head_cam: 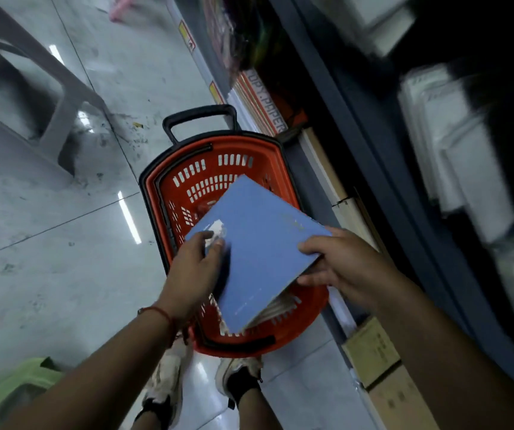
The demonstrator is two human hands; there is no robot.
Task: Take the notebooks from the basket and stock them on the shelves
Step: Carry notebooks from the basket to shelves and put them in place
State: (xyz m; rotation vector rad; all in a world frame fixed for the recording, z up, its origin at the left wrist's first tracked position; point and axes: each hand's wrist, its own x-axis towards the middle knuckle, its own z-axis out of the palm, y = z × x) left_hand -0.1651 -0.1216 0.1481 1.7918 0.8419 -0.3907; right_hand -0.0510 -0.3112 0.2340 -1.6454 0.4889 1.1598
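Both my hands pinch the blue notebook stack over the basket: left hand and right hand at opposite edges. Feels stiff, slick-covered; I'd grip edges firmly.

"COPY PAPER" in white caps on red side of paper ream pack, lower shelf, first letter partly cut off. Red/yellow shelf-edge tags: print too small to read. Blue notebook cover: faint marks, illegible. Cardboard boxes w/ dark print, blurred, unreadable.
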